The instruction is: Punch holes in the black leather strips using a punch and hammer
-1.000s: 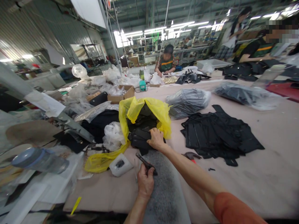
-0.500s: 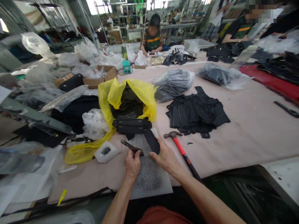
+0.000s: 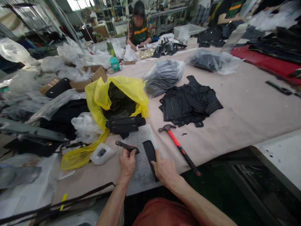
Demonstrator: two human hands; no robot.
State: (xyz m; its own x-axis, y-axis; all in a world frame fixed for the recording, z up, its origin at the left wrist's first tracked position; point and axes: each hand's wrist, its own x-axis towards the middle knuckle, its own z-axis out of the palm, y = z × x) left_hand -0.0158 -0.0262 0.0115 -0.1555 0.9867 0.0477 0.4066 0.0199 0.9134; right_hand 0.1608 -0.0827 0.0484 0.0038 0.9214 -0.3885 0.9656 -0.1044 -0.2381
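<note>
My left hand (image 3: 127, 164) is closed around a slim dark metal tool (image 3: 124, 145), its far end pointing up and left; its exact kind is unclear. A flat black strip with a rounded end (image 3: 148, 151) lies on the speckled white board (image 3: 138, 177). Along the strip's right edge, my right hand (image 3: 166, 169) grips it with thumb and index finger. To the right rests a claw hammer (image 3: 174, 139) with a red and black handle. Behind the board, a bundle of black pieces (image 3: 124, 124) sits at the mouth of a yellow plastic bag (image 3: 93, 95).
A pile of black strips (image 3: 188, 103) lies beyond the hammer. Clear bags of dark pieces (image 3: 164, 75) stand behind it. Crumpled plastic (image 3: 84, 125) and a cardboard box (image 3: 100, 73) crowd the left. A co-worker (image 3: 138, 31) sits across the table. The table's front edge runs near my arms.
My right hand has brought the black strip down and nearer to me, where it lies lengthwise on the board. The left hand keeps the tool. The whole view has shifted.
</note>
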